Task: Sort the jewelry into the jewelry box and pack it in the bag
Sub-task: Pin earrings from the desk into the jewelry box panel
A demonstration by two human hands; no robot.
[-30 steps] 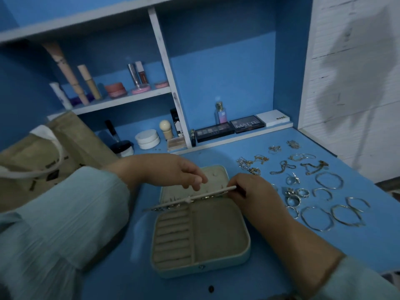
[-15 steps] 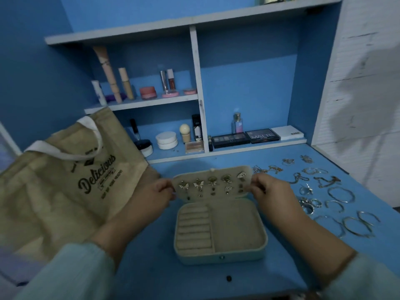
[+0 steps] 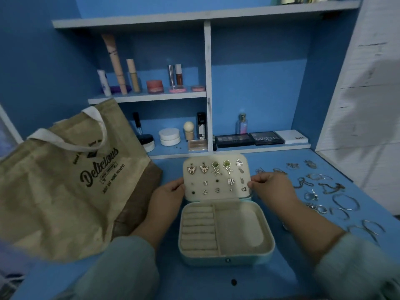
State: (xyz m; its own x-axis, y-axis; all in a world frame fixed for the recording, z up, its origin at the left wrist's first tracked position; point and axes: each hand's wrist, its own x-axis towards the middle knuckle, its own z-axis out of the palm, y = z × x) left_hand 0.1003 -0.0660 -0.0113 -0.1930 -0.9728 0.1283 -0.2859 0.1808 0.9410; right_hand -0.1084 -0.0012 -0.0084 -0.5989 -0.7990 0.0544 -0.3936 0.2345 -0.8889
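Both hands hold the earring panel [image 3: 217, 179] of the open jewelry box [image 3: 225, 231]: left hand [image 3: 167, 197] pinches its left edge, right hand [image 3: 271, 189] pinches its right edge, thumbs on the front face, the rest of the fingers hidden behind. Panel stands nearly upright, tilted back a bit, its long axis running hand to hand, straight across between the two grips. It is studded with earrings: butterflies, starfish drops, hearts, small studs. Box tray lies directly below and toward the person from both grips; ring rolls [image 3: 199, 228] sit under the left hand's side, the open compartment [image 3: 240, 228] under the right hand's side, both look empty. Loose jewelry [image 3: 320, 191] (chains, rings, bangles) is spread on the blue desk [image 3: 216, 282] just outside the right grip, running away to the right and toward the person; some chains lie just beyond the right knuckles. So right hand is clearly nearer to the unsorted pieces; the left is well apart from them with the box between. Bag [image 3: 65, 180] lies outside the left grip, near the left wrist, opening toward the shelf. My read: sorting is early, rings and bangles not yet in; next pickup likely falls to the right hand, a short sideways reach, left steadying the panel or box.
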